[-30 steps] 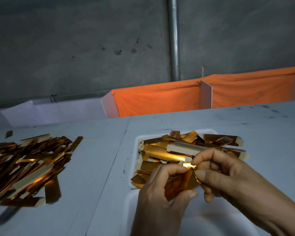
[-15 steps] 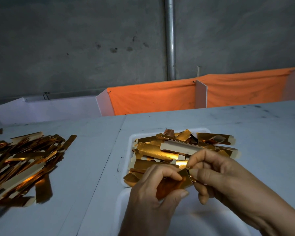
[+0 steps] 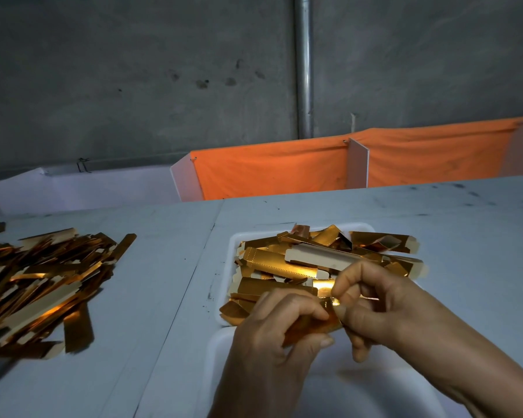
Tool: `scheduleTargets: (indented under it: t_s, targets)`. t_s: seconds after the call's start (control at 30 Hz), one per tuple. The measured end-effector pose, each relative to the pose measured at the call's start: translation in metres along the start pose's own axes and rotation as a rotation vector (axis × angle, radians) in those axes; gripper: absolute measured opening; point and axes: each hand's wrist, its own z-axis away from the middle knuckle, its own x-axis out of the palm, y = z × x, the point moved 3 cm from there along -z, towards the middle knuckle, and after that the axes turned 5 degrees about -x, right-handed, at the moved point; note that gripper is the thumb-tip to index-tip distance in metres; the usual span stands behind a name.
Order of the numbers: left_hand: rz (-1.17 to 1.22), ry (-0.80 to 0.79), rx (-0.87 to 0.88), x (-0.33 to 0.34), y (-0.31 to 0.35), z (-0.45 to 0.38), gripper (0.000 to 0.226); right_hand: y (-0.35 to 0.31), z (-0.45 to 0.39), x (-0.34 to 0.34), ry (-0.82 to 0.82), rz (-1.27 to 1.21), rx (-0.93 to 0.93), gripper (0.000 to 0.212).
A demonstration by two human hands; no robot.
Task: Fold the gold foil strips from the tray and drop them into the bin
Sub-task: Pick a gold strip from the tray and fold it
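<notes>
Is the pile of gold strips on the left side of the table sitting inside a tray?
No, the loose pile of strips lies directly on the bare table; only the right-hand heap sits in the white tray.

Two hands (image 3: 272,342), one white tray (image 3: 228,251), perhaps two strip heaps (image 3: 37,285).

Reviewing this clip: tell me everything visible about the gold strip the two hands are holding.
The gold strip is a shiny, orange-gold foil-faced piece that looks like thin card. It lies roughly level, slightly tilted, above the near white bin, just in front of the tray. The left hand grips its left part, thumb underneath; the right hand pinches its right end, where a bright glint shows. Fingers hide much of it, so its full shape cannot be told.
</notes>
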Motion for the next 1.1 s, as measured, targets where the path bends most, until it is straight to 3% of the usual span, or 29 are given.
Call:
scheduleTargets:
  t_s: [0.27,0.57,0.87,1.1]
  targets:
    - [-0.143,-0.054,0.079,0.005,0.005,0.001,0.023,0.002,-0.001,-0.004,-0.082,0.12,0.017,0.016]
    - [0.047,-0.078,-0.031,0.001,0.001,0.001,0.026,0.006,-0.003,-0.007,-0.167,-0.183,0.031,0.008]
    - [0.28,-0.132,-0.111,0.0,-0.005,0.001,0.029,0.014,-0.004,-0.007,-0.256,-0.414,0.007,0.044]
    - [0.423,-0.149,-0.216,0.001,-0.012,0.003,0.024,0.015,-0.009,-0.001,-0.199,-0.293,-0.101,0.054]
